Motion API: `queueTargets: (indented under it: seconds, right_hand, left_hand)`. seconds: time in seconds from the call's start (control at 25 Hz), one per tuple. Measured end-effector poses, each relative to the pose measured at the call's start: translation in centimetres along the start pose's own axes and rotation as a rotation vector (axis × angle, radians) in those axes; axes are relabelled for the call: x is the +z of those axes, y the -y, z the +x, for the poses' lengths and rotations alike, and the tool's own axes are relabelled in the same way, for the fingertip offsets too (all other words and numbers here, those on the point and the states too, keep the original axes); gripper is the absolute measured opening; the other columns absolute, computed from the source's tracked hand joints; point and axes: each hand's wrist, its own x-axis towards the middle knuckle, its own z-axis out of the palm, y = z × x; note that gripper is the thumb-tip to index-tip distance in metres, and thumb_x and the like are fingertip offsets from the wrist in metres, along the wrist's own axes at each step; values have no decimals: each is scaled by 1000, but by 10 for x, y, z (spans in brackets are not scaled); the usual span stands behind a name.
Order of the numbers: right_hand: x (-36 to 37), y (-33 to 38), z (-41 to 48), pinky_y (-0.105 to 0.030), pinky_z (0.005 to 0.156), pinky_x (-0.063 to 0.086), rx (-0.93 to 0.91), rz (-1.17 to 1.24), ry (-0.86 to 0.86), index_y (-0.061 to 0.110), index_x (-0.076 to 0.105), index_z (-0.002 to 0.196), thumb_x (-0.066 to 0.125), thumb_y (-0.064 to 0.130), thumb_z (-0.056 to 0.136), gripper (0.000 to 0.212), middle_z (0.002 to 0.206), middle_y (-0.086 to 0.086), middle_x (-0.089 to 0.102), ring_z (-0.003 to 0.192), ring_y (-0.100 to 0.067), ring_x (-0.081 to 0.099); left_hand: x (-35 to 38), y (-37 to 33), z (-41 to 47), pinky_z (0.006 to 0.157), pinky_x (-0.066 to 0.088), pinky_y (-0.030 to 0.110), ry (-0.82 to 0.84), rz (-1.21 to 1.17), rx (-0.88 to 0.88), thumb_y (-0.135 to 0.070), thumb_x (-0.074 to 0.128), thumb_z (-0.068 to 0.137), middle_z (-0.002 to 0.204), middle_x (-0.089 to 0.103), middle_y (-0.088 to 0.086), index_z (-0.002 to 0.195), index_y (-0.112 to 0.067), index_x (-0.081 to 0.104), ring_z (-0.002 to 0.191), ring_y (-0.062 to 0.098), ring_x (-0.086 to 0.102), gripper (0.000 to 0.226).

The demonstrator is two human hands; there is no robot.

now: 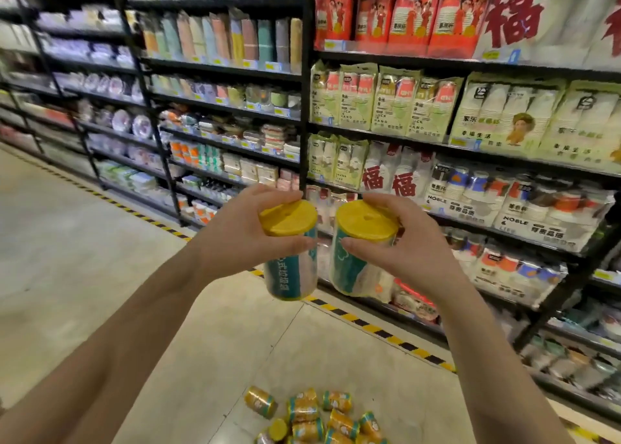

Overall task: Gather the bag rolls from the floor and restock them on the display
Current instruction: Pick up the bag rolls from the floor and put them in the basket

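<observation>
Landmark: black shelf post, centre of view.

Left of post: shelves of blurred packs and plates; no label readable.

Left hand, just left of and below the post: grip closed round a bag roll, thumb across the teal label, fingers behind the yellow cap. Roll upright, slightly tilted. Label carries white Chinese characters, too blurred to read.

Right hand, just right of the post: grip pinching a second bag roll near its yellow cap, thumb in front. The two rolls sit close, nearly touching.

Right of post: cup packs on shelves; large red "福" on white packs, "NOBLE & LIFE" on lower ones.

Below the post, on the floor: heap of yellow rolls, lying on their sides.
</observation>
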Motion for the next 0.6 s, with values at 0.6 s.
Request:
queueTargets:
  seconds: [0.6]
  right_hand:
    - [224,290,-96,-18,93,48,-652,519,518,37,59,133,83,55,72,68,126,20,58,116,3,54]
  left_hand:
    - [-197,-13,-389,100,42,18,-594,437,-445,-68,78,64,121,53,-17,137,-36,60,112,-7,49,82]
